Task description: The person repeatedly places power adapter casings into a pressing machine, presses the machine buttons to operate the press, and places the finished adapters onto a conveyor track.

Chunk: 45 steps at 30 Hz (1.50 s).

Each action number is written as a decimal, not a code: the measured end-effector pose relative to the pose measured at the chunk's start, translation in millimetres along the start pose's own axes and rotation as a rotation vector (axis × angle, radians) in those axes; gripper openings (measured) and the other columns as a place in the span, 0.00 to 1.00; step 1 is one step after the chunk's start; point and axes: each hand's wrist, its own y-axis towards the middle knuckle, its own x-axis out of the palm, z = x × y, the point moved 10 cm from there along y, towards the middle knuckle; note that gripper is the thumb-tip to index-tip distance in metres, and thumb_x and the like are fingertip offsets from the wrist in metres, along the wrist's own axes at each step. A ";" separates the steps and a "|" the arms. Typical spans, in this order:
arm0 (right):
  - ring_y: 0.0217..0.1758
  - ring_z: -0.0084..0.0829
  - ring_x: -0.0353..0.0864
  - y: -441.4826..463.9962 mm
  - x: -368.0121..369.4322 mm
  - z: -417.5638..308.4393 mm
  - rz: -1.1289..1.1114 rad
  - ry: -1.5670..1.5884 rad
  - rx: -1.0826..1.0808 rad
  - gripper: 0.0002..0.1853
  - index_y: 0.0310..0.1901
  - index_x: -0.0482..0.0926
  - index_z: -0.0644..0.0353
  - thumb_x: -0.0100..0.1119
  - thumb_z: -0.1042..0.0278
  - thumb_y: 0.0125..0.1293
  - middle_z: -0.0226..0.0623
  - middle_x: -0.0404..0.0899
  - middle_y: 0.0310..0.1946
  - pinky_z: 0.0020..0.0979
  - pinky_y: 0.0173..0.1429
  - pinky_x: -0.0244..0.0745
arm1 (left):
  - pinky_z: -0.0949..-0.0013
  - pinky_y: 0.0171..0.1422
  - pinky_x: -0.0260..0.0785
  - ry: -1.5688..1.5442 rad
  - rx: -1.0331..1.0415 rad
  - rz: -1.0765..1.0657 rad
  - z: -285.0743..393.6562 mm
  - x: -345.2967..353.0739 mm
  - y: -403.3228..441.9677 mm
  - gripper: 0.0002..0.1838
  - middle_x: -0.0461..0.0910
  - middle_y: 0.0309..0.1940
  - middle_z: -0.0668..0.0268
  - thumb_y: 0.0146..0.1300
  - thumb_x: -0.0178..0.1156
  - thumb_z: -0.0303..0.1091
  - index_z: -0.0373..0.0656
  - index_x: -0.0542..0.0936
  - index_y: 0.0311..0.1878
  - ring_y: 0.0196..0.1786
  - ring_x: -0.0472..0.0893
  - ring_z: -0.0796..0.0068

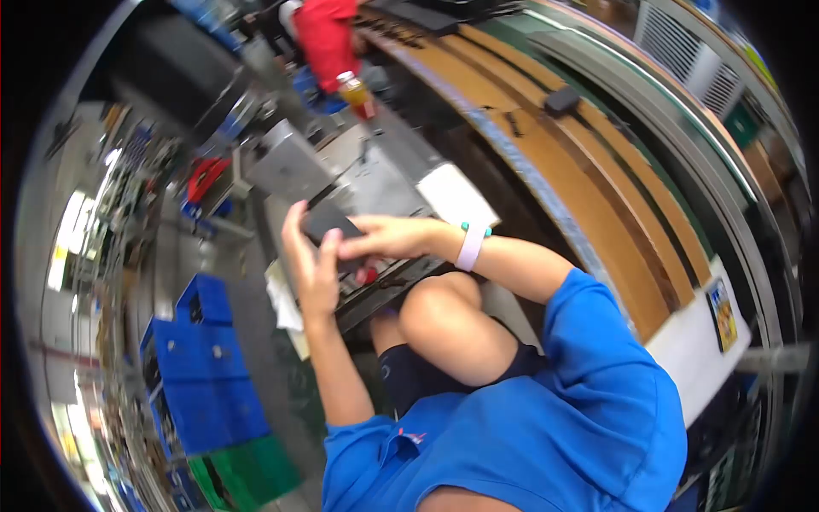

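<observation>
Both of my hands are around a dark, flat, rectangular object (331,224), held above the front of the work table. My left hand (314,269) grips its left side, with fingers behind it and the thumb on its near face. From the right, my right hand (380,237) holds the opposite edge, its fingers bent against the object. A pale band circles my right wrist. Just below the hands is a small red item (367,275), partly hidden. Motion blurs the details of the dark object.
A grey panel (290,162) and a white sheet (458,194) lie beyond my hands, with a bottle (356,92) farther back. An orange-brown conveyor (546,154) runs along the right. Blue bins (200,363) stand at left. A person in red (326,38) is at the back.
</observation>
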 end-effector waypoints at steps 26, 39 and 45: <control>0.63 0.59 0.80 -523.5 -306.4 -276.4 1.600 -1.965 0.520 0.43 0.62 0.77 0.74 0.74 0.43 0.56 0.66 0.79 0.60 0.48 0.69 0.74 | 0.50 0.68 0.68 -0.009 0.091 -0.275 35.6 112.9 -119.7 0.25 0.80 0.58 0.48 0.56 0.62 0.40 0.34 0.82 0.55 0.60 0.78 0.45; 0.75 0.59 0.60 -307.5 -276.5 -273.2 1.287 -2.162 0.303 0.61 0.67 0.64 0.72 0.86 0.38 0.40 0.62 0.64 0.68 0.54 0.75 0.57 | 0.52 0.71 0.67 0.035 0.047 -0.199 -13.7 41.4 -112.3 0.22 0.74 0.63 0.50 0.60 0.69 0.39 0.41 0.80 0.55 0.66 0.74 0.47; 0.60 0.41 0.76 -298.9 -100.2 -369.6 1.323 -1.967 -0.476 0.51 0.76 0.53 0.58 0.80 0.66 0.58 0.54 0.69 0.61 0.39 0.57 0.83 | 0.56 0.66 0.73 0.244 -0.195 0.121 -198.7 -50.2 32.8 0.27 0.83 0.55 0.57 0.59 0.72 0.39 0.44 0.74 0.60 0.61 0.81 0.53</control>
